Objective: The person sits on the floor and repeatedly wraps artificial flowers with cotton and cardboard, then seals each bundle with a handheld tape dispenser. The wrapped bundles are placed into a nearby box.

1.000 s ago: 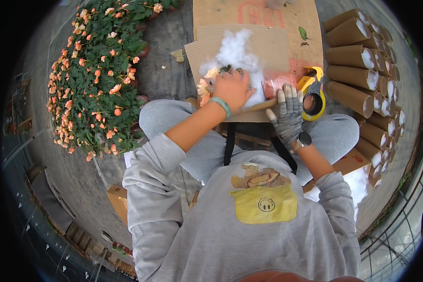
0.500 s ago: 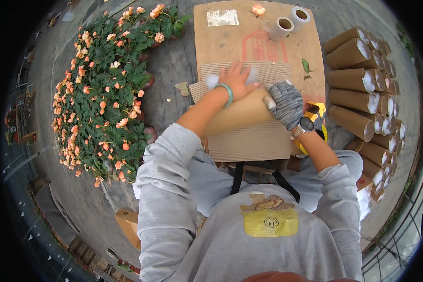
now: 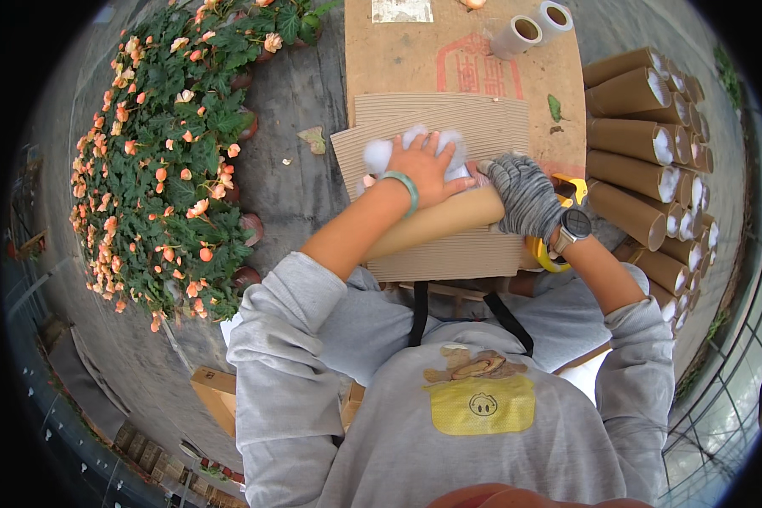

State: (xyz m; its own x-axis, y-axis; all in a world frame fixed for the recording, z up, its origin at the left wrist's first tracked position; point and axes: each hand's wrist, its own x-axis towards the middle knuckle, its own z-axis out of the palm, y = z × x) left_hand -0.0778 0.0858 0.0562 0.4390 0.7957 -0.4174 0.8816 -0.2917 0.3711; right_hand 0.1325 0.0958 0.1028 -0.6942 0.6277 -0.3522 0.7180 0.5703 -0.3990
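Observation:
Corrugated cardboard sheets lie stacked on the large cardboard top in front of me. The near side of one curls up into a smooth brown roll. White fluffy stuffing sits on the ribbed face behind that curl. My left hand, bare with a green bangle at the wrist, presses on the stuffing with fingers spread. My right hand, in a grey knit glove, is closed around the right end of the curled cardboard. What lies under my left palm is hidden.
A yellow-and-black tape dispenser is beside my right wrist. Two film rolls stand at the far right of the top. Many brown cardboard tubes with white stuffing are stacked at right. Potted peach-coloured flowers fill the left.
The curled cardboard has come back toward me and looks narrower, baring more white stuffing around my left fingers. My right hand has moved slightly nearer with it. The whole view has shifted.

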